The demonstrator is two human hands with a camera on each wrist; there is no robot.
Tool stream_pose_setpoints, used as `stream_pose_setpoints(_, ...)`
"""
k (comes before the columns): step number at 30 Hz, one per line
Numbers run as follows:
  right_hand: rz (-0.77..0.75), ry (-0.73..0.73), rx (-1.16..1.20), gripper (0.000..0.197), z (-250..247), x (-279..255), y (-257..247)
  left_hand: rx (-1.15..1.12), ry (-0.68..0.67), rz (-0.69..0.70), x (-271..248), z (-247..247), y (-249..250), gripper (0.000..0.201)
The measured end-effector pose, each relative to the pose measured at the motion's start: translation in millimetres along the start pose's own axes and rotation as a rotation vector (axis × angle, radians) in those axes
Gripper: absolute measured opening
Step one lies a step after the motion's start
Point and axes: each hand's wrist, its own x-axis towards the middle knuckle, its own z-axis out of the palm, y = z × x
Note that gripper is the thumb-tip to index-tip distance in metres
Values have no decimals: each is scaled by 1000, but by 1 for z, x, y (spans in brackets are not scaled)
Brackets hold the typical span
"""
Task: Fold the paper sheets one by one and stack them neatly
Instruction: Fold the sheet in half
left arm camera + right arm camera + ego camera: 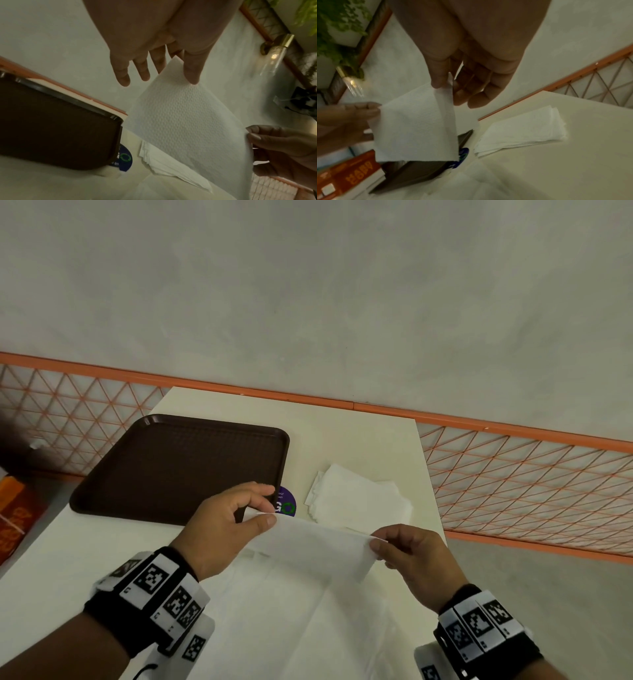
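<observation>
I hold a white embossed paper sheet [318, 546] up above the table, stretched between both hands. My left hand [270, 517] pinches its left top corner between thumb and forefinger. My right hand [375, 547] pinches the right top corner. In the left wrist view the sheet [185, 121] hangs below my thumb. The right wrist view shows the same sheet [412, 129] with its right edge curled over. A stack of folded white sheets [359, 498] lies on the table beyond my right hand. More flat white paper [308, 618] lies on the table under my hands.
A dark brown tray [178, 467] sits on the cream table [342, 440] at the left, with a round purple sticker [286, 503] beside it. An orange mesh railing [513, 467] runs behind the table. An orange box [17, 508] is at the far left.
</observation>
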Motion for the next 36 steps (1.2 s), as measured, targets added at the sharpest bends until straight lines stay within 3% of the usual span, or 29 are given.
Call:
stream_pose_setpoints(1,9,1,-61,6,-3,0,0,9,-12,8,0,-1,4,10)
stream_pose_setpoints(5,-90,-23,-478,62,-6,-4,-9,165,-101,71,0,1,25,4)
stream_pose_setpoints(7,-211,-110,-578,71,4,-5,-26,209,-163,116,1,6,34,4)
stream_pose_setpoints(10,-301,-242,-719,53,28,-5,-41,235,-209,147,4,16,41,5)
stream_pose_setpoints(13,-319,-222,-755,23,36,-4,-39,221,-187,142,5,14,44,4)
stream_pose_setpoints(18,-278,-228,-738,23,21,-1,-29,260,-181,129,5,1,32,10)
stream_pose_setpoints(22,-326,-250,-843,24,22,2,-37,594,-308,304,8,12,32,53)
stream_pose_setpoints(24,-342,-263,-848,24,23,3,-41,742,-386,334,11,23,32,49)
stream_pose_setpoints(27,-308,-304,-724,20,15,5,-37,719,-419,215,13,28,23,23)
stream_pose_setpoints(30,-107,-253,-331,13,-1,8,-18,365,-353,29,17,26,13,11)
stream_pose_setpoints(33,156,-103,201,8,-7,11,0,-93,-269,-246,22,32,2,7)
stream_pose_setpoints(35,257,-12,383,16,-6,19,10,-348,-174,-437,25,46,-7,11)
stream_pose_setpoints(36,291,39,417,17,-6,25,14,-361,-117,-490,27,53,-13,12)
